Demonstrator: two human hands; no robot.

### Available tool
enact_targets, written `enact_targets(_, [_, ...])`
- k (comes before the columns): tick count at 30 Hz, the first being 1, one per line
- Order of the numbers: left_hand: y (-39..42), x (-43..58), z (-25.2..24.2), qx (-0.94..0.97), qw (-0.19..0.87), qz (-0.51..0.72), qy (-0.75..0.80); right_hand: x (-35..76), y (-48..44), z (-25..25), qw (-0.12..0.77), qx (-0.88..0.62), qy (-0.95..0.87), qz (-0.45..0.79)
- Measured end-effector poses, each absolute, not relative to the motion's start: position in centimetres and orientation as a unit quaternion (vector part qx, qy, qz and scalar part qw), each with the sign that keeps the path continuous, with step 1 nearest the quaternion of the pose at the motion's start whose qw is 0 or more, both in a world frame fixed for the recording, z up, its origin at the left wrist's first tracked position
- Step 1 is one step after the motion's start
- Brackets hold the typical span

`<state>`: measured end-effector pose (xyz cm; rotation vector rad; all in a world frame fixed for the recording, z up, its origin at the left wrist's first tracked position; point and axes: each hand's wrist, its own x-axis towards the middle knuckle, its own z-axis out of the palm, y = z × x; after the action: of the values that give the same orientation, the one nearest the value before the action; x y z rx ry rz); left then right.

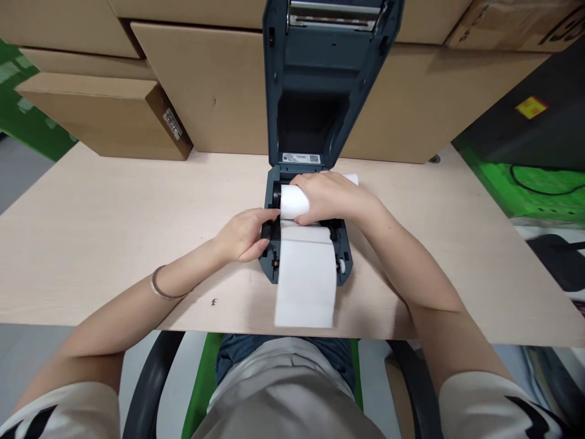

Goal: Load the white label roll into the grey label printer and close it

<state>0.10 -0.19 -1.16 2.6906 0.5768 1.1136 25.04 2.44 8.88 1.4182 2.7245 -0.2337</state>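
Note:
A dark grey-blue label printer stands on the table with its lid raised upright. Inside it sits a white roll of labels, and a strip of labels runs from it over the printer's front towards me. My right hand is closed over the roll, covering its right part. At the printer's left side, my left hand has thumb and fingers apart, the fingertips touching the housing beside the roll. A bit of white shows behind my right hand; I cannot tell what it is.
Large cardboard boxes stand along the table's back edge, right behind the raised lid. A smaller carton is at the back left. The wooden table spreads to both sides. Off its right end are a black case and a green surface.

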Motion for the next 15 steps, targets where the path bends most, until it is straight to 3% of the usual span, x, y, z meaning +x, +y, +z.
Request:
enact_targets(6, [0.1,0.9,-1.9,0.875,0.147,0.428,0.17,24.8,1.7,10.0,0.001,0.463,0.885,-0.043])
enact_targets(15, [0.0,0.9,-1.7,0.878,0.178,0.395,0.206,31.6,-0.8,15.7,-0.176,0.52,0.836,-0.016])
